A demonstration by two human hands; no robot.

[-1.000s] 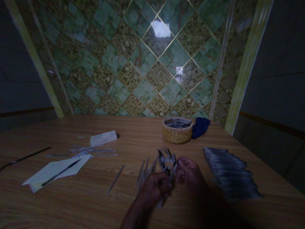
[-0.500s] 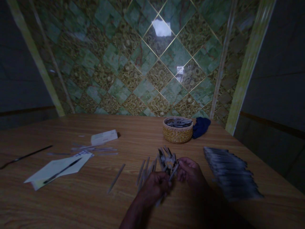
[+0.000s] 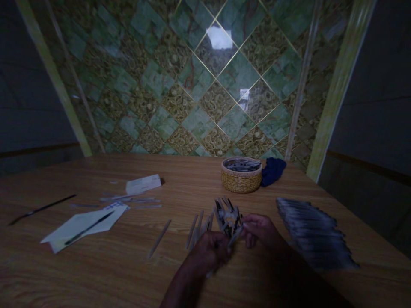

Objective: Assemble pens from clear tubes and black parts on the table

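Between my hands is a slim grey stick, apparently a pen barrel [image 3: 236, 236], slanting up to the right. My left hand [image 3: 208, 251] is closed around its lower end. The fingertips of my right hand [image 3: 260, 229] pinch the upper end. Just beyond them lies a cluster of short dark and pale pen parts [image 3: 221, 214], partly hidden by my fingers. Several loose grey barrels [image 3: 192, 231] lie left of the cluster, and one lone barrel [image 3: 159, 238] is farther left. On the right, many pens [image 3: 316, 233] lie side by side in a slanting row.
A woven basket [image 3: 241, 182] full of pens stands at the back, with a dark blue cloth [image 3: 272, 171] beside it. At left are a white box [image 3: 143, 184], thin pale strips [image 3: 144, 200], folded paper [image 3: 64, 231] bearing a dark pen [image 3: 90, 228], and a thin black rod [image 3: 45, 208].
The whole view has shifted slightly, so things appear a little farther right. Both hands still hold the barrel, with the right fingers slightly repositioned at its upper end.
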